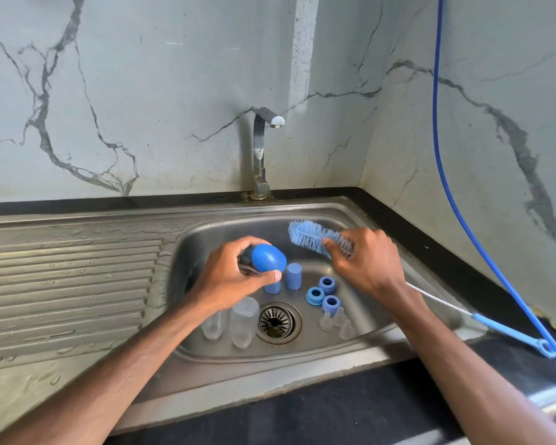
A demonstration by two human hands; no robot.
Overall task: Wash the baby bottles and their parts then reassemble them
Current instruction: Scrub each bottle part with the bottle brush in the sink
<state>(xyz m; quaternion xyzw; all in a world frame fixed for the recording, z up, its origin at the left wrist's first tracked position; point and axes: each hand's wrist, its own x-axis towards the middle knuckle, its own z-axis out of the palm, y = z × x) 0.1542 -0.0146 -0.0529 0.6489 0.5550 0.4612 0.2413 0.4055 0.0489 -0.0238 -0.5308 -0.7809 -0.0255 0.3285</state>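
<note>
Right now the left grip (235,277) is clamped around a rounded blue cap (268,258), thumb under it and fingers curled over its top, holding it above the basin of the steel sink (302,364). Something greyish sits behind the cap in the same grip, too blurred to identify. The right grip (363,261) is closed on the bottle brush (312,234) at the base of its blue bristles, the bristle head pointing toward the cap but apart from it. The brush's wire stem runs back past the wrist to a blue handle (511,332) over the dark desk (430,239).

On the basin floor, two more blue caps (293,276) stand upright just below the left grip. To their right lie three blue collar rings (315,295), close together, and just in front of them three clear teats (339,316). Two clear bottles (244,321) stand side by side, left of the drain (276,322). The tap (259,155) rises behind the basin with no water running. Droplets lie on the ribbed drainboard (68,284). A blue hose (440,155) hangs down the marbled wall on the right.
</note>
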